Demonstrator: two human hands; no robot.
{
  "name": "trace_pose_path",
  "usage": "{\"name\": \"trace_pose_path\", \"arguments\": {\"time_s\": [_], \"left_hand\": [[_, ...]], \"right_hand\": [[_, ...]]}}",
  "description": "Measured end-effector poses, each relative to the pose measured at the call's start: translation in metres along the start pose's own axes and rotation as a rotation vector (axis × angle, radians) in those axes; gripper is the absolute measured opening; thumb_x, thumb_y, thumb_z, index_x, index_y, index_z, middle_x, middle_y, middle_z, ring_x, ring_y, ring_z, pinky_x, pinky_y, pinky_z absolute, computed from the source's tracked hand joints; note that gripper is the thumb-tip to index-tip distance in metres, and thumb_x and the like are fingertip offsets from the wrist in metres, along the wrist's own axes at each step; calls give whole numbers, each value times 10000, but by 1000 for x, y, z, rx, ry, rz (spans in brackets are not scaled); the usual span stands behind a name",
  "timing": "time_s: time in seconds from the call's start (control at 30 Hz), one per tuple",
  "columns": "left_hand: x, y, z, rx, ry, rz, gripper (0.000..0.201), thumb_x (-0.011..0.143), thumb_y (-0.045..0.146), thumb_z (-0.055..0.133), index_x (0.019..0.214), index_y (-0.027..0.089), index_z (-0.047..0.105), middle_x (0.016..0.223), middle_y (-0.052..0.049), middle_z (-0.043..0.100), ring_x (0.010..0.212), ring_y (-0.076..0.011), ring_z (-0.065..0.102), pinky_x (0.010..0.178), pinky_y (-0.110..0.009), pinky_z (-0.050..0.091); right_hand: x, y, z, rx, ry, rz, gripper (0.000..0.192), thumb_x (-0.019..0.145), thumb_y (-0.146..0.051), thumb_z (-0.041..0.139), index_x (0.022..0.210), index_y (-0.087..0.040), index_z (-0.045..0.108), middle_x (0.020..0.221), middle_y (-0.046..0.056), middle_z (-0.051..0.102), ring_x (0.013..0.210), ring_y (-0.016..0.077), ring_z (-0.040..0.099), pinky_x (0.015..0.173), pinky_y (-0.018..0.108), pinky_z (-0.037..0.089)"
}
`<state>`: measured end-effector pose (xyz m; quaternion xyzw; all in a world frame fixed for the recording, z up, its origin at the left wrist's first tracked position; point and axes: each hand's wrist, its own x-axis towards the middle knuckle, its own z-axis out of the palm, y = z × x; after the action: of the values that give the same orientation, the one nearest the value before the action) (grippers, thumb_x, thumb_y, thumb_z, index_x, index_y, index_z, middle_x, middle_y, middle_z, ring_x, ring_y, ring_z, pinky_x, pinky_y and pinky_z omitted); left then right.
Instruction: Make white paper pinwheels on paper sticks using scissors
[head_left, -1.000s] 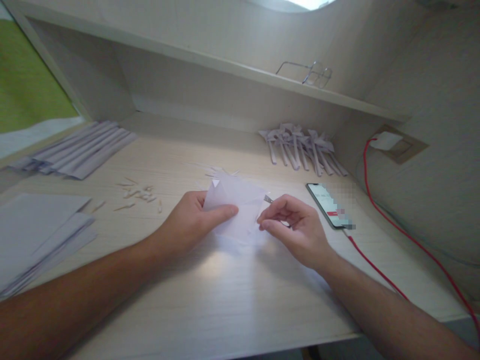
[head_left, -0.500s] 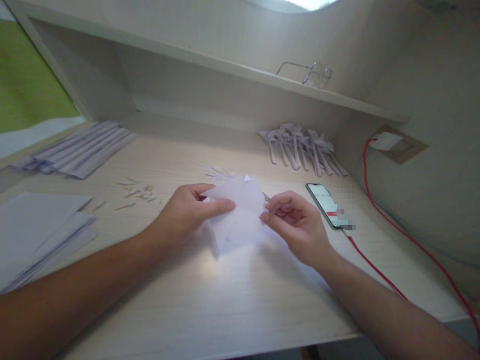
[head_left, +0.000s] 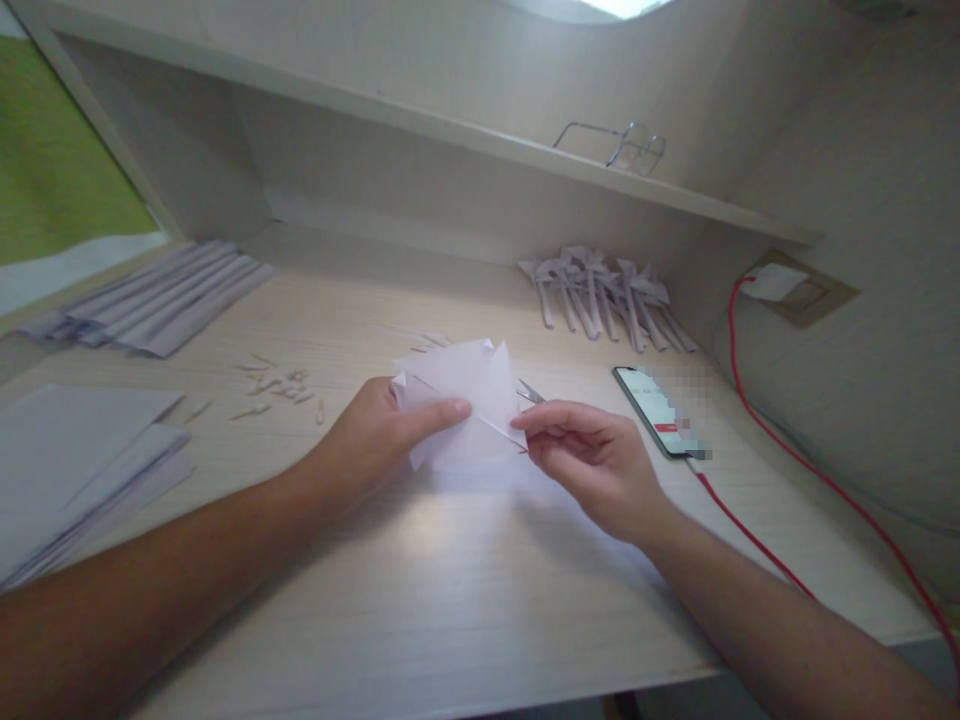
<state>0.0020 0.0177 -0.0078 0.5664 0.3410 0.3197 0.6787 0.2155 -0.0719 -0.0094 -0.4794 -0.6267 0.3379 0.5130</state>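
Note:
In front of me, above the desk, is a white piece of paper [head_left: 450, 375] with cut slits and loose, bent corners. My left hand [head_left: 397, 425] grips its left side, thumb lying on top and the other fingers hidden underneath. At the right edge, the thumb and index finger of my right hand [head_left: 589, 455] close on a corner of the same paper by a slit. Just beyond my right hand the pointed metal tip of a tool, like small scissors [head_left: 530, 392], shows; the hand hides the rest. Behind the paper lie thin white sticks [head_left: 427, 340], partly covered.
Cotton swab tips [head_left: 281, 385] are scattered left of centre. Stacked paper sheets [head_left: 90, 450] and rolled paper tubes [head_left: 172, 295] lie at left. Several paper pinwheels [head_left: 600, 290] rest at the back right. A phone [head_left: 652, 405] with a red cable [head_left: 750, 540] lies at right.
The paper has turned and tilted flatter in my left hand, and a slit now shows across its right part. My right fingers have shifted slightly left along its edge.

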Motion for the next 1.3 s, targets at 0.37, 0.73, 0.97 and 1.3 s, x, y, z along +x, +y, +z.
{"name": "trace_pose_path", "arguments": {"time_s": [0.37, 0.73, 0.97, 1.3], "left_hand": [[-1, 2, 1, 66, 11, -18, 289, 755, 368, 766, 932, 141, 744, 825, -53, 764, 693, -205, 673, 639, -287, 516], [-3, 4, 2, 138, 3, -12, 269, 746, 379, 762, 889, 151, 759, 818, -44, 766, 683, -200, 667, 620, -273, 508], [-2, 2, 1, 151, 12, 8, 279, 747, 376, 773, 928, 164, 784, 834, -44, 778, 687, -201, 684, 617, -271, 517], [-2, 2, 1, 159, 23, 23, 220, 779, 362, 762, 866, 159, 768, 775, -22, 755, 635, -168, 646, 605, -253, 501]], "right_hand": [[1, -2, -1, -186, -75, -167, 129, 896, -143, 735, 999, -209, 774, 958, 40, 779, 888, 167, 715, 807, 306, 551], [1, -5, 1, -226, -122, -134, 59, 901, -174, 725, 918, -203, 774, 884, 47, 783, 802, 184, 709, 750, 342, 554], [1, -2, 2, -194, -106, -124, 103, 893, -168, 734, 966, -209, 793, 927, 50, 801, 831, 187, 727, 766, 339, 566], [2, -6, 1, -220, -137, -97, 73, 904, -178, 711, 914, -201, 779, 883, 48, 780, 804, 183, 701, 746, 341, 547]]}}
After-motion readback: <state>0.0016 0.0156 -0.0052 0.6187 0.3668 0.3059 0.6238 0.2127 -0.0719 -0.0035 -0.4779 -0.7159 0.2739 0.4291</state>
